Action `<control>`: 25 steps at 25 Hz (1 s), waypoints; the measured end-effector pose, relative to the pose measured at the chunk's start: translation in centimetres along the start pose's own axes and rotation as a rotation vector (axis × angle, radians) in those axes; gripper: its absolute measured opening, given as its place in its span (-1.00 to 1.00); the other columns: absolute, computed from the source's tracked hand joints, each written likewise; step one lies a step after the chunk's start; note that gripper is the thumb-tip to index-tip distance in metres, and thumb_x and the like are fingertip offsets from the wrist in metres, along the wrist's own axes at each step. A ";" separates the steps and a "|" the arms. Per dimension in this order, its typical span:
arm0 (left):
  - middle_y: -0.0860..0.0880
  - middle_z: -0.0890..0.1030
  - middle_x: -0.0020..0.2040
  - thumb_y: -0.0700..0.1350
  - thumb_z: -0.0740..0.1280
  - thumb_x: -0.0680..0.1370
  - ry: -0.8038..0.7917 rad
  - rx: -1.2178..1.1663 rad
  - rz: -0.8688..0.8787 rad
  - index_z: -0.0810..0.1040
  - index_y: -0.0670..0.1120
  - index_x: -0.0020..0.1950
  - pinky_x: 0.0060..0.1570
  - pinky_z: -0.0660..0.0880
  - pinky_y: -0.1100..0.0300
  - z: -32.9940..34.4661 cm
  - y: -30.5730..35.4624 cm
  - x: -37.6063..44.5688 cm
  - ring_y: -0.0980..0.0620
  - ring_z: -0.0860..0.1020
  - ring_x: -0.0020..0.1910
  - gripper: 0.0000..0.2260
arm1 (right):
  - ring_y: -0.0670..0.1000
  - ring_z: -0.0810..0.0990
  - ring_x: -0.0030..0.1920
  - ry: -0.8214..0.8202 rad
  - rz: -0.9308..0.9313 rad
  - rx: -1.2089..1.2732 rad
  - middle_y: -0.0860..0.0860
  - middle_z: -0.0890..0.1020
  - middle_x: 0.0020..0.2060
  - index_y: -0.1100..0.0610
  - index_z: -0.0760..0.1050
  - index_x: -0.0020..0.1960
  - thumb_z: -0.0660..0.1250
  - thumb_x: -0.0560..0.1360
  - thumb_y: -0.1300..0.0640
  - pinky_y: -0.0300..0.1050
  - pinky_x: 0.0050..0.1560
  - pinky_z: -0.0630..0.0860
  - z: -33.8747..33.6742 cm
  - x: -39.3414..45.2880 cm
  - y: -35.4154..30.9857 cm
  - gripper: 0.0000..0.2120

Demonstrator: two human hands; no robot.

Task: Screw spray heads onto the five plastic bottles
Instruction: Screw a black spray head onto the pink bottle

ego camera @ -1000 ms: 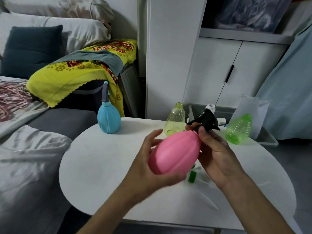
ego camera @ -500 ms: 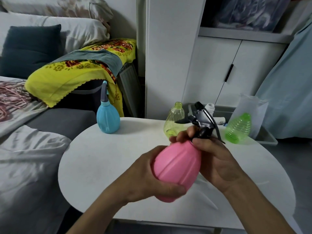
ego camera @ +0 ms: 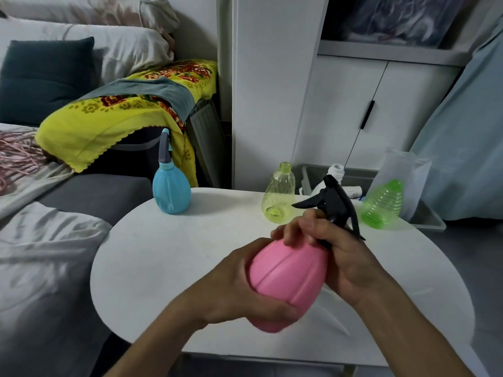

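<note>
I hold a pink bottle tilted above the round white table. My left hand wraps its body from below and behind. My right hand grips its neck, where a black spray head sits with its nozzle pointing left. A blue bottle with a grey-blue spray head stands at the table's far left. A yellow bottle with an open neck stands at the far middle. A green ribbed bottle with no head stands at the far right.
A grey bin behind the table holds a white bottle and a clear plastic bag. A bed with grey sheets lies to the left. White cabinets stand behind.
The pink bottle has swung from lying sideways to nearly upright. The black spray head has turned, and my right hand has shifted down around the neck.
</note>
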State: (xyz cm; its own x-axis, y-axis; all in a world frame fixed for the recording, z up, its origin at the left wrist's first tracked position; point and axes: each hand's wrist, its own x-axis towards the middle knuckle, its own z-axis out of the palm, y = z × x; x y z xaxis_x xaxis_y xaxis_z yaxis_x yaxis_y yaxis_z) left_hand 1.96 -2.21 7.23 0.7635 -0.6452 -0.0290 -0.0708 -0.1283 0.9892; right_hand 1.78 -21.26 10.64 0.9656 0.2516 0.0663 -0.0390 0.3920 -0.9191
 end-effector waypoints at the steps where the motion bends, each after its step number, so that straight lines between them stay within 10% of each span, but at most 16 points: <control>1: 0.19 0.61 0.14 0.02 0.65 0.22 -0.078 -0.052 -0.021 0.48 0.36 0.21 -0.08 0.64 0.16 -0.3 0.1 -0.1 0.12 0.61 0.13 -0.35 | 0.16 0.67 -0.01 -0.040 0.006 0.026 0.13 0.67 -0.30 0.11 0.45 -0.41 0.53 0.32 0.06 0.00 0.02 0.58 -0.1 -0.1 -0.1 -0.71; 17: 0.36 0.50 0.15 0.38 0.57 0.10 0.363 0.337 0.141 0.28 0.42 0.24 -0.20 0.65 0.28 2.7 -2.1 0.6 0.27 0.59 0.02 -0.21 | -0.03 0.55 -0.39 0.397 -0.108 -0.118 0.09 0.57 -0.49 0.09 0.40 -0.52 0.41 0.36 0.18 -0.22 -0.26 0.55 0.8 0.6 0.6 -0.67; 21: 0.45 0.38 0.14 0.43 0.49 0.13 0.316 0.460 0.120 0.04 0.56 0.22 0.06 0.58 0.28 3.3 -3.1 1.1 0.25 0.51 0.11 -0.17 | -0.06 0.57 -0.42 0.518 -0.098 -0.276 0.05 0.59 -0.49 0.07 0.47 -0.53 0.43 0.42 0.22 -0.12 -0.19 0.50 0.8 0.8 1.2 -0.64; 25: 0.49 0.29 0.07 0.46 0.45 0.09 0.522 0.578 0.118 0.11 0.43 0.28 -0.02 0.44 0.40 3.9 -3.6 1.4 0.28 0.42 0.07 -0.14 | -0.18 0.67 -0.34 0.481 0.037 -0.458 -0.11 0.72 -0.36 -0.09 0.65 -0.34 0.54 0.34 -0.06 -0.17 -0.18 0.51 2.3 0.8 2.2 -0.87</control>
State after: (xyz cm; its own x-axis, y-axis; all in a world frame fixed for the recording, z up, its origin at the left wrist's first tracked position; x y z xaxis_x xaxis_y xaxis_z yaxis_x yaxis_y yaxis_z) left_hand 0.79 -5.58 3.08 0.9225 -0.2605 0.2848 -0.3840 -0.5448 0.7455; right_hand 1.87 -18.15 9.57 0.9770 -0.2069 -0.0515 -0.0633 -0.0512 -0.9967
